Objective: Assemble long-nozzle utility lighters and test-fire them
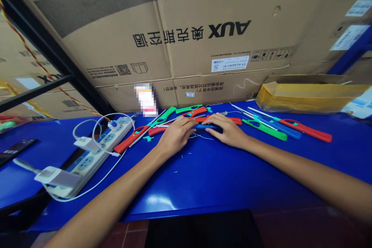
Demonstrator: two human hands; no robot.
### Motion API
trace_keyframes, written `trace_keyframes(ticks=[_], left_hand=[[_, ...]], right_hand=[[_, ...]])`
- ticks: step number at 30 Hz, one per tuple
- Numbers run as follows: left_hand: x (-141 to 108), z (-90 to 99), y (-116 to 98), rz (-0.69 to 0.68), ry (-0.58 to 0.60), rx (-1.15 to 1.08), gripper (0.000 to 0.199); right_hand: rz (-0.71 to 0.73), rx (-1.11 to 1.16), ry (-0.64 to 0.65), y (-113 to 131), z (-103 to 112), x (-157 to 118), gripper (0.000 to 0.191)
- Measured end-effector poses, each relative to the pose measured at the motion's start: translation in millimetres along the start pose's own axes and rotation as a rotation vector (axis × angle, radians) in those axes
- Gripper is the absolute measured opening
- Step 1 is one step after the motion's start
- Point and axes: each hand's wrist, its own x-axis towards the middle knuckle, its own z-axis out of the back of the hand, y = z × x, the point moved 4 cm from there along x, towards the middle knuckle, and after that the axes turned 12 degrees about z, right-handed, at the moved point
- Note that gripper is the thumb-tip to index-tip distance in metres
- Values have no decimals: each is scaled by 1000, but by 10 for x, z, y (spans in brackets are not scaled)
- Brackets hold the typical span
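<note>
Near the middle of the blue table, my left hand (175,136) and my right hand (228,130) face each other with a dark blue elongated piece (207,127) between them. The fingers of both hands are bent and pressed on its ends. Thin wires (203,136) lie just in front of it. Behind and beside my left hand are red and green lighter casings, among them a red one (130,139) and a green one (165,117) with metal rods. To the right of my right hand lie a green casing (269,129), a blue one (286,128) and a red one (310,130).
A white power strip (94,155) with plugged-in chargers and looping cables stands at the left. Farther left lies a dark phone (17,151). A pixelated screen (146,100) leans on the large carton (186,4). An open yellow-taped box (310,95) is at the back right.
</note>
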Motion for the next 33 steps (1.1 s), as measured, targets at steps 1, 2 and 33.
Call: trace_keyframes(ticks=[1,2,33], left_hand=[[1,5,1,3,-2,-4,25],[2,10,1,7,-5,-8,25],[6,15,36,18,-33,-40,25]], right_hand=[[0,-3,1,-5,-6,-4,20],[-1,-8,3,-10,-12,-9,21],[23,-53,7,1,55,21,25]])
